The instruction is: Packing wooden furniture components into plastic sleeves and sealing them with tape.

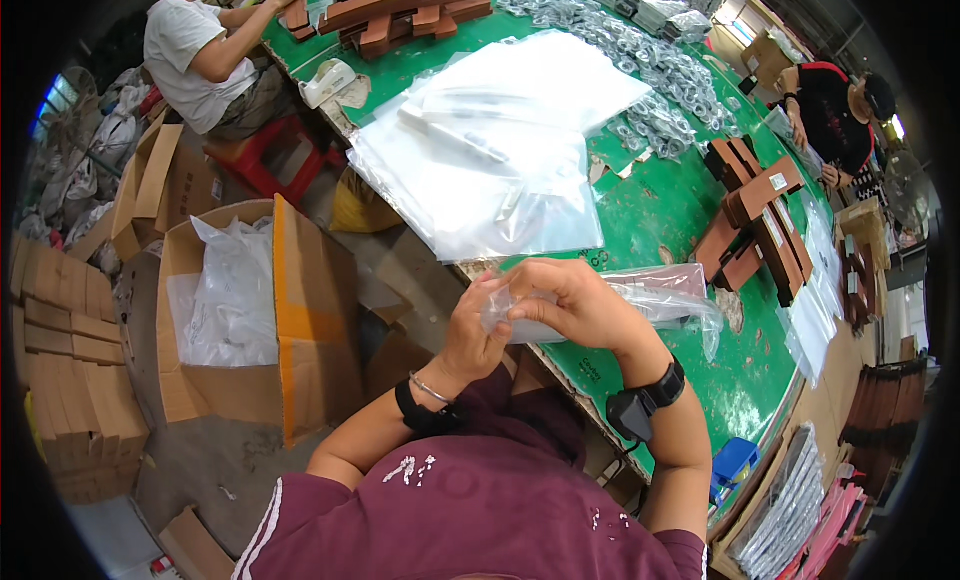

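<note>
A clear plastic bag (672, 302) lies along the table's near edge, stretching rightward from my hands. Something flat and brownish-pink shows through its film. My left hand (474, 332) is closed on the bag's bunched left end. Beside it, my right hand (572, 302) pinches the same end between thumb and fingers, the two hands almost touching. Just beyond them a broad pile of clear flat bags (490, 150) covers part of the green table (640, 215). Brown curved slats (770, 215) are stacked crosswise to the right of my hands.
An open carton (305, 310) holding plastic film stands on the floor at left. Small clear-wrapped parts (650, 70) spread over the far table, near more brown slats (400, 10). One person (205, 55) sits at far left; another (840, 115) works at far right. A blue object (735, 462) sits at the right edge.
</note>
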A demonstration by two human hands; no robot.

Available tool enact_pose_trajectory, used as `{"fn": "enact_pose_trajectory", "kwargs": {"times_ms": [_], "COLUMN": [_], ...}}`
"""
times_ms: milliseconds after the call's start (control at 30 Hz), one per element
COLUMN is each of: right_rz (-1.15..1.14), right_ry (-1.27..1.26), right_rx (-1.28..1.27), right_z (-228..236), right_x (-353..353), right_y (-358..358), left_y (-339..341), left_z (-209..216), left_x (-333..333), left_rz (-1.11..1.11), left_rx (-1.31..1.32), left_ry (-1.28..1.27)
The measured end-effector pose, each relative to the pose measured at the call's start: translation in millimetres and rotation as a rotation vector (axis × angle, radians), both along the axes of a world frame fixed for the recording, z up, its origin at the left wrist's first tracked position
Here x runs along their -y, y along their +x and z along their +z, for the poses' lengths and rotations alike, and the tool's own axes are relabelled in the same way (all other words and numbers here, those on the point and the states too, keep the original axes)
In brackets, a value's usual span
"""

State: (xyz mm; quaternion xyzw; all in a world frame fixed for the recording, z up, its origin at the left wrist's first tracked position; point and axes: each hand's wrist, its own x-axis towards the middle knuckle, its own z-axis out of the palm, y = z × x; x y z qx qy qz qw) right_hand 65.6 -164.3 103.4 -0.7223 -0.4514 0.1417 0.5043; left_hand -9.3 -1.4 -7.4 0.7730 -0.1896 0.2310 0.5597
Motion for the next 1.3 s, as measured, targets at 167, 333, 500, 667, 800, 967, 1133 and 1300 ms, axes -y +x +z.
{"fn": "enact_pose_trajectory", "kwargs": {"times_ms": [167, 333, 500, 667, 800, 967, 1133, 1300], "right_rz": [-0.194, -0.36, -0.244, -0.123, -0.261, -0.404, -0.459, -0.566], "right_ry": [0.054, 0.05, 0.074, 0.124, 0.027, -0.193, -0.248, -0.132], "right_rx": [-0.129, -0.127, 0.022, 0.11, 0.04, 0.077, 0.1, -0.283], "right_z": [-16, -33, -10, -7, -15, -42, -61, -61], "right_x": [-3, -6, -8, -9, -19, -40, -41, -37], "right_y": [-4, -7, -12, -14, -5, 13, 15, 16], "left_y": [-8, -15, -13, -13, -27, -32, -30, -44], "left_z": [-11, -5, -10, 8, 5, -2, -2, 0], "left_x": [2, 7, -14, -4, -2, -5, -14, -11], "left_rz": [-0.122, 0.211, 0.031, 0.06, 0.055, -0.066, -0.073, 0.063], "left_rx": [-0.128, 0.12, -0.13, -0.094, -0.172, -0.171, -0.097, -0.144], "left_ry": [-0.204, -0.338, 0.05, 0.092, 0.067, 0.095, 0.239, 0.33]}}
